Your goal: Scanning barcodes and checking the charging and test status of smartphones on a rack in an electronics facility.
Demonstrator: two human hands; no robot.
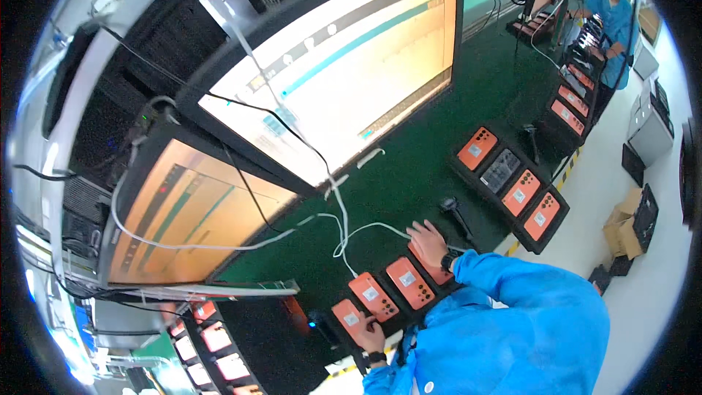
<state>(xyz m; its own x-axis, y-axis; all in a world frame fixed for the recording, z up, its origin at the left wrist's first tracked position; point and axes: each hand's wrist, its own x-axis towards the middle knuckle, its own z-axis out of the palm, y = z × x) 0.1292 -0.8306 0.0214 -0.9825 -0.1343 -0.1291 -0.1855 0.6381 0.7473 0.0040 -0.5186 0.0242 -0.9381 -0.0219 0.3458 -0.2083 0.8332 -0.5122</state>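
Four orange phones lie in a row, backs up, in a black tray (391,290) near me. My left hand (371,336) has its fingers bent round the lower end of the leftmost phone (347,314). Right of it, a second phone (373,295) has a white cable at its top edge. A third phone (411,283) lies untouched between my hands. My right hand (428,243) is at the top of the rightmost phone (434,269), its fingers closed about the end of another white cable (376,224). Its fingertips partly hide that cable end.
Two monitors (351,66) stand beyond the trays. A black handheld scanner (457,218) lies right of my right hand. Farther right is another phone tray (537,238). A co-worker in blue (613,18) stands at the far right. Lit phones fill a rack (219,336) at lower left.
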